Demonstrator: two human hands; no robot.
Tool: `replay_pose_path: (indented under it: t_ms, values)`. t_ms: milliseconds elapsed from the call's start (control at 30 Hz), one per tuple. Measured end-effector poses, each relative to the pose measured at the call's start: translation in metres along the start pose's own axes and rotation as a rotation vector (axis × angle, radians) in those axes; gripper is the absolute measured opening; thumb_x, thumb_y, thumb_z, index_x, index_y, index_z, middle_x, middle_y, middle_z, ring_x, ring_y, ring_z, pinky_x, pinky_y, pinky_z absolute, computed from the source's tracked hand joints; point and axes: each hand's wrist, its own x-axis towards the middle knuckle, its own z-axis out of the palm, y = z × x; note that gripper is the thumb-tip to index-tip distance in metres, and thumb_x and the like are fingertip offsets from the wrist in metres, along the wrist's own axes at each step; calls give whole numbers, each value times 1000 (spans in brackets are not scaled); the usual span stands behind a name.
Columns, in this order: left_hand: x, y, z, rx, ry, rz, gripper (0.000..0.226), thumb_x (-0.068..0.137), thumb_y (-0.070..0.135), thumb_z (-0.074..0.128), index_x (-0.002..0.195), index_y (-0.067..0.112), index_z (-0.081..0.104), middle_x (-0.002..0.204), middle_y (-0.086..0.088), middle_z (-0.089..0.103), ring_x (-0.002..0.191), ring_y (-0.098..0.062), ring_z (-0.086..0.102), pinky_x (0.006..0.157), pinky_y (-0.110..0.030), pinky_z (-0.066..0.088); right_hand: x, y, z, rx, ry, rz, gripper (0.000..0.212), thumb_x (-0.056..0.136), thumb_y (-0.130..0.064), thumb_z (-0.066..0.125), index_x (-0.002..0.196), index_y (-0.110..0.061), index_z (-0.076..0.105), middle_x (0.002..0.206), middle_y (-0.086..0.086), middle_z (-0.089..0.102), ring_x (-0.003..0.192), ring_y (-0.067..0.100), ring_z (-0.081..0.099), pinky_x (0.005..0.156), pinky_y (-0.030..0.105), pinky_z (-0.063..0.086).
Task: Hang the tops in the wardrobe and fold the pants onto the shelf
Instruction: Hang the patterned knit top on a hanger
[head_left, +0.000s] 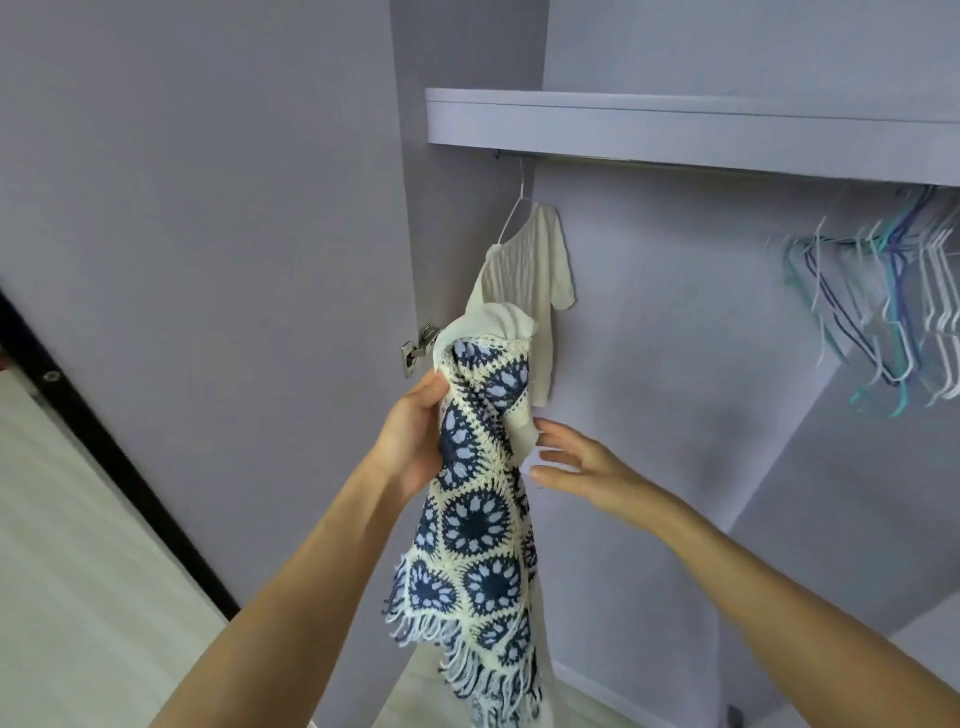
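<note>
In the centre of the frame a crocheted top (475, 525), blue and cream with a fringe along its lower edge, is being held up in front of the open wardrobe (675, 389). It is being gripped near its upper part by the left hand (415, 436), whose fingers are curled round the bunched fabric. The right hand (576, 465) is being held just to the right of the top with its fingers straight and spread; the fingertips are lying at the edge of the cream cloth, and it cannot be told whether they are touching it. Behind the top, a white short-sleeved top (530, 280) is hanging on a white hanger (511, 213) from the rail (675, 163) under the shelf (675, 122). At the right edge of the frame, a bunch of empty hangers (883, 312) is hanging from the same rail. A metal hinge (418, 348) is being seen on the wardrobe door, left of the top.
</note>
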Motion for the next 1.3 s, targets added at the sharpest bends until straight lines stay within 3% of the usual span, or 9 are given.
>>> replay_pose_path:
  t_ms: [67,167,367,567,700,800,967,1067,1300]
  values:
    - [0,2,5,-20,0,-3,33,97,20,31,118,25,56,115,-4,68,99,-22,66,78,-40,52,8,-10,15,-3,75,-73,9,92,-20,57,95,-12,56,87,-3,50,77,-4,48,73,13,39]
    - [0,7,1,-43,48,9,34,97,18,30,115,24,57,114,-5,67,101,-23,65,80,-41,51,13,-21,20,-9,203,-126,23,95,-17,52,76,-4,50,68,7,35,59,11,32,53,18,25]
    - [-5,19,-23,50,200,-25,32,100,21,29,115,15,56,107,-8,69,97,-24,64,75,-37,50,17,-33,-12,83,397,-135,28,95,-16,49,88,10,57,73,12,46,70,19,43,69,47,46]
    - [0,1,-23,282,356,-197,23,99,17,32,81,13,46,56,4,41,52,-12,39,54,-24,35,25,-62,-26,-109,373,-242,27,95,-16,49,71,-4,52,64,5,40,62,9,36,58,22,29]
    - [0,-7,-17,264,105,-298,39,99,40,35,101,6,55,86,-7,66,81,-22,61,95,-38,46,30,-68,-30,-208,327,-297,31,95,-15,49,73,7,50,63,4,35,59,10,31,50,18,23]
    - [0,-10,-12,290,57,-253,41,87,30,57,119,4,56,110,-12,69,99,-24,67,79,-34,56,29,-68,-33,-236,258,-304,34,95,-16,49,76,12,50,66,8,38,60,10,33,51,18,24]
    - [8,-1,-23,271,254,-95,16,92,18,56,102,6,60,100,-11,71,88,-21,69,75,-31,54,21,-51,-55,-225,278,-191,34,96,-13,48,63,-5,44,61,3,34,57,12,31,56,28,25]
    - [13,4,-28,571,387,-30,10,91,12,55,86,8,62,88,-7,68,79,-18,64,81,-30,48,14,-43,-69,-174,348,-140,37,95,-12,49,60,-15,38,60,-2,33,55,5,32,54,20,27]
    - [23,10,-16,821,366,-56,17,91,-1,42,89,4,58,82,-13,57,77,-22,54,76,-33,49,17,-41,-78,-148,584,-162,35,95,-11,48,61,-18,40,59,-6,34,56,9,31,47,15,26]
